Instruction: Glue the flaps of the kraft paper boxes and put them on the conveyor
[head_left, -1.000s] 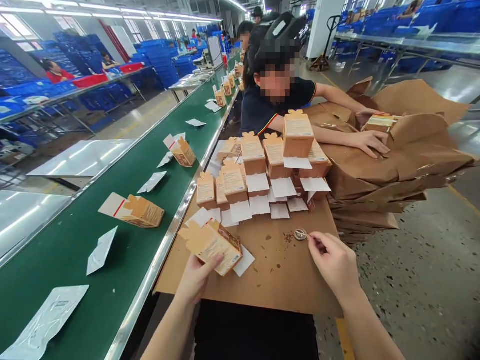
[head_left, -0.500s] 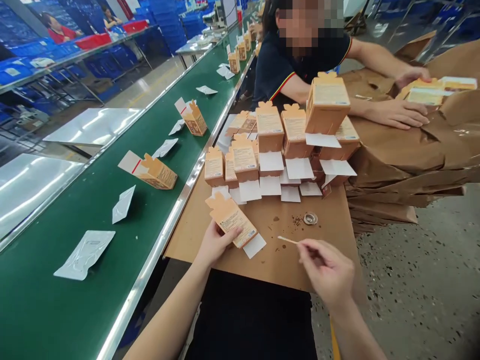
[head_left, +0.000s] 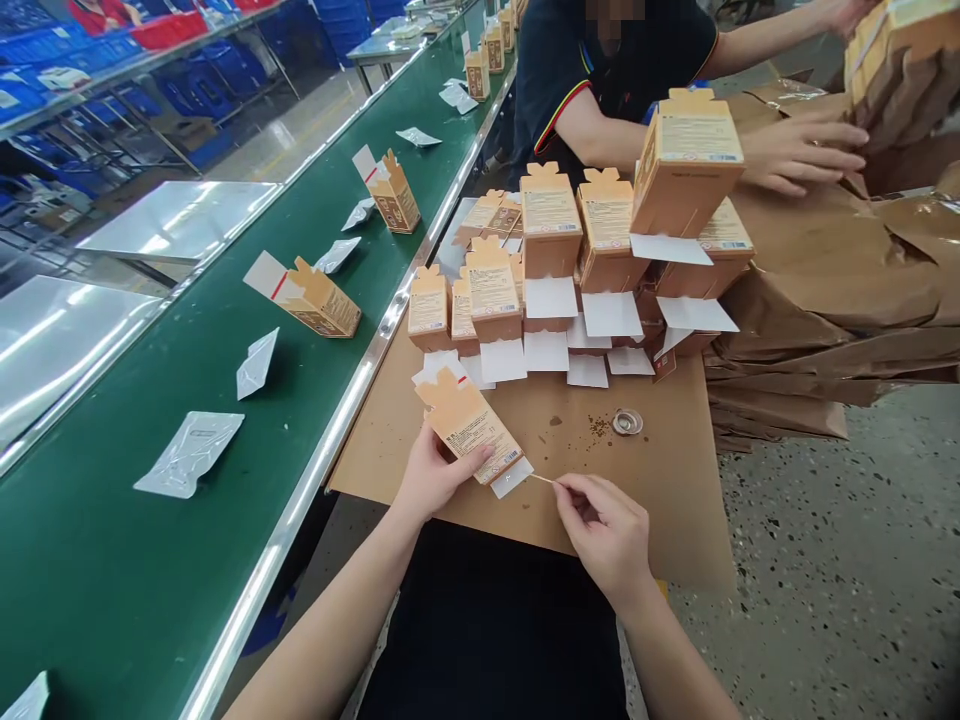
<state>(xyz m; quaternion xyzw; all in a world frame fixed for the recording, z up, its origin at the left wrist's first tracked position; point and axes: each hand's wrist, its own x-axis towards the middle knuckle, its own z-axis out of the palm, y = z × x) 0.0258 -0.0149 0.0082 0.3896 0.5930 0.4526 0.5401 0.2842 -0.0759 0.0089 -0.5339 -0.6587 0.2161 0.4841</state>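
Observation:
My left hand grips a small tan carton by its lower edge, tilted, its white end flap hanging open toward my right hand. My right hand pinches a thin wooden stick whose tip touches that white flap. Both hands hover over a brown cardboard sheet on my lap. A small round metal dish sits on the sheet beyond my right hand, with brown specks beside it.
Several tan cartons with open white flaps are stacked at the sheet's far edge. A green conveyor belt on the left carries cartons and clear pouches. A person in a dark shirt handles brown paper bags on the right.
My right hand left the metal dish and brought the stick leftward to the carton's white flap. My left hand lifted the carton and turned it toward me. The view tilted down.

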